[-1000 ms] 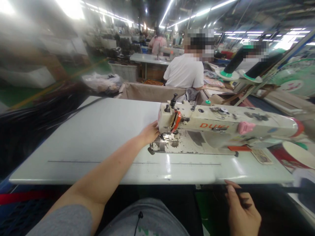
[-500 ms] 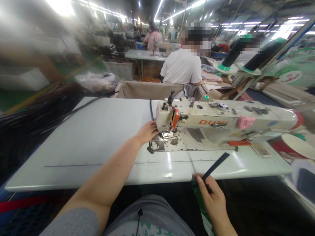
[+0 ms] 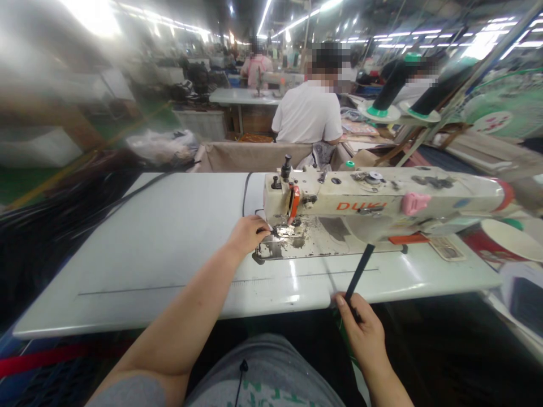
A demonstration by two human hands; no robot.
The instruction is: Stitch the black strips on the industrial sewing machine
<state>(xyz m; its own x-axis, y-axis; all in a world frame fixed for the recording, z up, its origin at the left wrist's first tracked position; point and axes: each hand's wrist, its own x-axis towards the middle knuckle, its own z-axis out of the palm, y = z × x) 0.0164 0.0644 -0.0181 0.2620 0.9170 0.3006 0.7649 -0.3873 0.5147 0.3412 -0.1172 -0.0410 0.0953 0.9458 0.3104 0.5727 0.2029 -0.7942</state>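
My left hand (image 3: pixel 246 234) is beside the needle end of a sewing machine (image 3: pixel 360 195), its fingertips pinched at the left edge of the metal bed. A bit of dark strip shows between thumb and fingers. Behind that hand, a narrow black strip (image 3: pixel 245 195) curves over the white table. At the front edge, my right hand (image 3: pixel 365 325) is closed around another black strip (image 3: pixel 360 274), whose free end points up and to the right, in front of the machine bed. The lower part of this strip is hidden in the palm.
The white table (image 3: pixel 169 237) has a ruler line along its front. Dark strips (image 3: pixel 63 220) hang in a heap over its left side. Thread cones (image 3: pixel 388 90) stand at the back right. A fabric-lined bin (image 3: pixel 254 155) and a person in a white shirt (image 3: pixel 307 113) are beyond the machine.
My left hand has drawn slightly back and left from the needle area, its pinch now visible. The strip in my right hand has swung to a steeper angle. The view has shifted slightly.
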